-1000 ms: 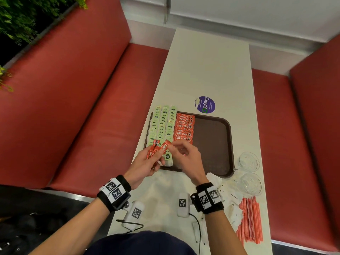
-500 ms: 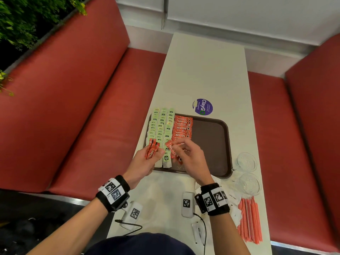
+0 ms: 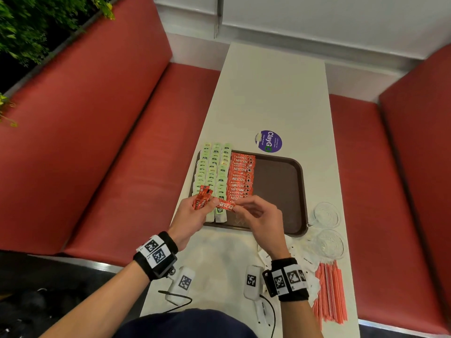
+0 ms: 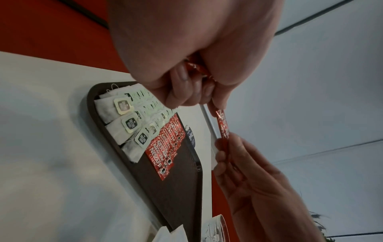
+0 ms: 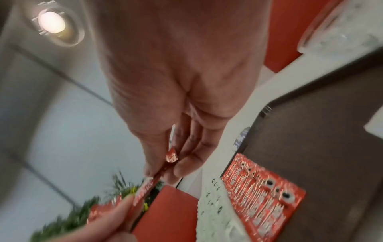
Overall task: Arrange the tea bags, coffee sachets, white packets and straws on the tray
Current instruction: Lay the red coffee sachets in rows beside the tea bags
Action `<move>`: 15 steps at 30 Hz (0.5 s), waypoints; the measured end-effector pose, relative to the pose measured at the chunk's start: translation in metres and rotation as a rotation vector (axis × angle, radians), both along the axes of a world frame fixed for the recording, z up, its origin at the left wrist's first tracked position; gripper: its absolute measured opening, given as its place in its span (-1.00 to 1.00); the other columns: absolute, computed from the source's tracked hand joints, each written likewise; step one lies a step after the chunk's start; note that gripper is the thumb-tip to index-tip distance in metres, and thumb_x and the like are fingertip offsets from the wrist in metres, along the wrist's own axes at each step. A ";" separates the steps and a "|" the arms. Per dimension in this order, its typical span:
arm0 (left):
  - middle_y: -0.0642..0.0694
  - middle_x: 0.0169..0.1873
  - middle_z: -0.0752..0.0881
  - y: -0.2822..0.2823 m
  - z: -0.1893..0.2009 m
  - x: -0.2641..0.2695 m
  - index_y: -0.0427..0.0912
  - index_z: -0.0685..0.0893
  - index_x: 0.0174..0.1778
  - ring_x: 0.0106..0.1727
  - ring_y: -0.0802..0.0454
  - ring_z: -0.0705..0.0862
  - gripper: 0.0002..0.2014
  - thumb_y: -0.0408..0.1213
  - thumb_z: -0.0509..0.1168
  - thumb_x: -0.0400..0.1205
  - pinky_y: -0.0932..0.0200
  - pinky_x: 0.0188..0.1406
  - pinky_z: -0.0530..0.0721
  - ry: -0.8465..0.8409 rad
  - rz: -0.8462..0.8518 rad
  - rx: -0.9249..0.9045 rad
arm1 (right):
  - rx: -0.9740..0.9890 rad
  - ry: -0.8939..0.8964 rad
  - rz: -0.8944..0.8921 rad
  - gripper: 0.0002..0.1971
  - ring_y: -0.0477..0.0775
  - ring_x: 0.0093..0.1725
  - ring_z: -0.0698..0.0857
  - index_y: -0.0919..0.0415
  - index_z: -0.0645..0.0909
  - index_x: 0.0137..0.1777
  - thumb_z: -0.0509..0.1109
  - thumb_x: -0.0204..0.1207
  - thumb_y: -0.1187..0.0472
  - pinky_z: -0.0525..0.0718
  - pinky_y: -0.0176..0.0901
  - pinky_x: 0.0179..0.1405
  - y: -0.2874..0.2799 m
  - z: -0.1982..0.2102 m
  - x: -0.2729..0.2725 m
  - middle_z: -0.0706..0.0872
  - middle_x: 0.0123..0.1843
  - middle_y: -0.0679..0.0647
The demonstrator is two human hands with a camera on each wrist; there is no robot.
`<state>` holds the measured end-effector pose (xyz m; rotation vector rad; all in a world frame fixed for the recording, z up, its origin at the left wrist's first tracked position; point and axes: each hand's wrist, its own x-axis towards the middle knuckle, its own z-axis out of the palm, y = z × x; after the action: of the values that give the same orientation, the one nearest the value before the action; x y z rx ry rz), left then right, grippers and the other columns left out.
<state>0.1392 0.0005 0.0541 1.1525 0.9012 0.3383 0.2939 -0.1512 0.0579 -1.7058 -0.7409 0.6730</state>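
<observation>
A single red foil coffee sachet (image 3: 225, 206) is pinched at one end by the right hand (image 3: 260, 215), its other end touching the left hand (image 3: 189, 215), which is closed round a small bunch of spare red sachets (image 3: 202, 197). Step judged: coffee row being extended on the dark brown plastic tray (image 3: 280, 191), beside green-tagged tea bags (image 3: 212, 172). Next, sachet to be laid at the row's near end. White paper packets (image 3: 307, 262) and orange straws (image 3: 329, 293) are left on the bench.

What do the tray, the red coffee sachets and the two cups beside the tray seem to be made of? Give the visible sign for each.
Tray: probably moulded plastic, dark brown, matt; raised rim, rounded corners.
Coffee sachets: glossy printed film, likely foil-lined; glints show on the one the right hand pinches.
Cups: clear and see-through, patterned; glass or plastic, cannot tell.
</observation>
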 end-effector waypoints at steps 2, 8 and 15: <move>0.08 -0.46 0.71 -0.002 0.001 0.005 -0.08 0.84 0.29 -0.49 0.26 0.50 -0.77 -0.12 0.49 0.76 0.17 -0.37 0.39 0.035 0.024 0.025 | -0.046 -0.197 -0.009 -0.74 -0.11 -0.03 0.89 0.02 0.88 0.17 0.78 0.51 0.13 0.81 -0.34 0.04 -0.001 -0.003 -0.002 0.91 0.02 -0.17; 0.26 -0.48 0.71 -0.005 0.011 0.008 -0.11 0.82 0.33 -0.53 0.24 0.57 -0.73 -0.10 0.47 0.76 0.32 -0.48 0.47 0.082 -0.036 0.067 | -0.069 -0.610 0.051 -0.68 -0.17 0.13 0.83 0.01 0.84 0.30 0.73 0.57 0.07 0.82 -0.24 0.20 -0.004 -0.020 0.004 0.86 0.22 -0.08; -0.03 0.15 0.72 0.004 0.012 -0.003 -0.16 0.79 0.17 0.34 -0.37 0.40 -0.79 -0.09 0.46 0.79 -0.43 0.06 0.75 0.146 -0.047 0.040 | -0.296 -0.628 0.018 -0.72 -0.09 0.06 0.78 0.00 0.82 0.25 0.70 0.58 0.01 0.85 -0.02 0.12 -0.013 -0.059 0.043 0.84 0.12 -0.09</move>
<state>0.1363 0.0045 0.0660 1.2455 0.9963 0.2371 0.3366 -0.1640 -0.0015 -2.2203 -1.1302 0.2524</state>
